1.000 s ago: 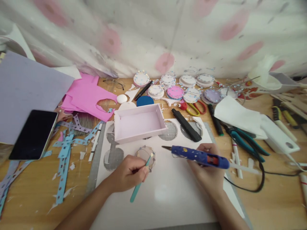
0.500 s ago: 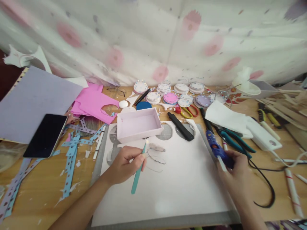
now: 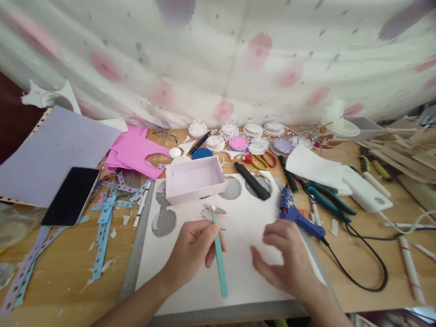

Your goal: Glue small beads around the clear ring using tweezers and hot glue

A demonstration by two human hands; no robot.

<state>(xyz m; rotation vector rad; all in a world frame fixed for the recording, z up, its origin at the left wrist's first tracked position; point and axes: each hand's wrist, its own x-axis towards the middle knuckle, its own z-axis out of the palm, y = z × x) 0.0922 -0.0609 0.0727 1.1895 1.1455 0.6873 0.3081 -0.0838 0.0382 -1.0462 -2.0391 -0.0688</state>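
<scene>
The left hand (image 3: 194,252) grips a teal stick (image 3: 218,254) like a pen, its tip on a small clear disc (image 3: 213,211) lying ahead of the fingers on the white sheet (image 3: 238,272). The right hand (image 3: 284,261) hovers empty, fingers loosely spread. Press lightly and steady the disc, I think. The glue gun (image 3: 296,214) lies just beyond the right hand; the pink tray (image 3: 195,179) crowds the disc.
</scene>
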